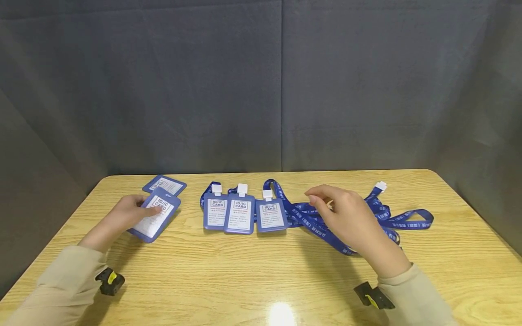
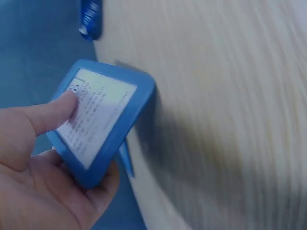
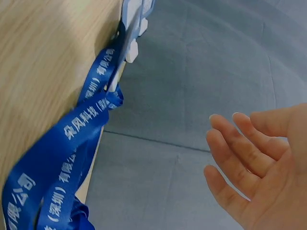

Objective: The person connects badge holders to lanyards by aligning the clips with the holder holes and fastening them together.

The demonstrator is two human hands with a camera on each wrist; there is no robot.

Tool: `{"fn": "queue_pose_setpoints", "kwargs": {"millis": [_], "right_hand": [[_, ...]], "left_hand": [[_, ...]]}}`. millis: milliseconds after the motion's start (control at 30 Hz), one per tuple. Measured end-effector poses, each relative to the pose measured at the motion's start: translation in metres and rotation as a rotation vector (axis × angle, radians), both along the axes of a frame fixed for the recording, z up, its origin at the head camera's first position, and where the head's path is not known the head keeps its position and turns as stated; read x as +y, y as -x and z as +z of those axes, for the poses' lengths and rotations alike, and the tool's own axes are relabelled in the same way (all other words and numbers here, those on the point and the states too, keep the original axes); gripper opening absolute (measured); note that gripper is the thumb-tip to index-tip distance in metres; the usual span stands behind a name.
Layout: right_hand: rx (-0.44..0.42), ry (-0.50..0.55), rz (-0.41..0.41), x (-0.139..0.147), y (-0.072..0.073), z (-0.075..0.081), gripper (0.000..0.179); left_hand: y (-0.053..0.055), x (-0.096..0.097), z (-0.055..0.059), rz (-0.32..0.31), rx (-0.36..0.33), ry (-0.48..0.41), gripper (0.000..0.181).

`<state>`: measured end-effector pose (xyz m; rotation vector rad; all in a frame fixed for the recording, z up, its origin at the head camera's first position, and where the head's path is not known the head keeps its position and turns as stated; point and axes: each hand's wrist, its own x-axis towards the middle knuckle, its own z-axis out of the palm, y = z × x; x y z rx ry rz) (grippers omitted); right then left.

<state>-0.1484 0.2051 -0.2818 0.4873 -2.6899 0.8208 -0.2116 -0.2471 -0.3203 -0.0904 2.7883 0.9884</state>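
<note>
My left hand [image 1: 128, 213] grips a blue-framed ID card holder [image 1: 152, 225], thumb across its printed face and fingers behind, as the left wrist view also shows. This holder [image 2: 106, 112] is tilted and raised off the wood. Behind it a second card holder [image 1: 174, 184] lies on the table, partly covered in the head view. My right hand [image 1: 346, 216] hovers over blue lanyards [image 1: 303, 213] with fingers loosely bent and nothing between them. In the right wrist view the same hand [image 3: 254, 163] is apart from the printed lanyard strap [image 3: 57, 139].
Three card holders with white clips, a left one [image 1: 214, 222], a middle one [image 1: 239, 222] and a right one [image 1: 272, 222], lie in a row mid-table. More lanyard loops [image 1: 412, 220] and a white clip [image 1: 381, 185] lie at right. A dark cloth wall [image 1: 195, 99] backs the table [image 1: 228, 276].
</note>
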Motion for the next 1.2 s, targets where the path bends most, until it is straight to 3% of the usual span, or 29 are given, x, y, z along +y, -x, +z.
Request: {"fn": "queue_pose_setpoints", "kwargs": {"millis": [133, 233, 400, 533, 800, 967, 1200], "right_hand": [[-0.002, 0.009, -0.019, 0.007, 0.000, 0.006, 0.022], [0.017, 0.026, -0.027, 0.015, 0.000, 0.012, 0.022], [0.055, 0.064, -0.058, 0.028, -0.005, 0.025, 0.025], [0.088, 0.068, -0.084, 0.035, -0.006, 0.028, 0.025], [0.060, 0.036, -0.101, 0.046, -0.006, 0.030, 0.027], [0.025, 0.028, -0.094, 0.052, -0.004, 0.032, 0.029], [-0.086, -0.056, -0.047, 0.062, -0.004, 0.035, 0.027]], "left_hand": [[-0.007, 0.018, 0.009, -0.032, 0.079, -0.009, 0.065], [-0.013, 0.036, 0.015, -0.060, 0.133, -0.082, 0.057], [-0.021, 0.066, 0.022, -0.113, 0.169, -0.232, 0.043], [-0.025, 0.084, 0.027, -0.129, 0.191, -0.288, 0.039], [-0.022, 0.113, 0.026, -0.131, 0.279, -0.315, 0.037], [-0.020, 0.131, 0.024, -0.135, 0.317, -0.384, 0.033], [-0.018, 0.147, 0.025, -0.086, 0.300, -0.477, 0.035]]}}
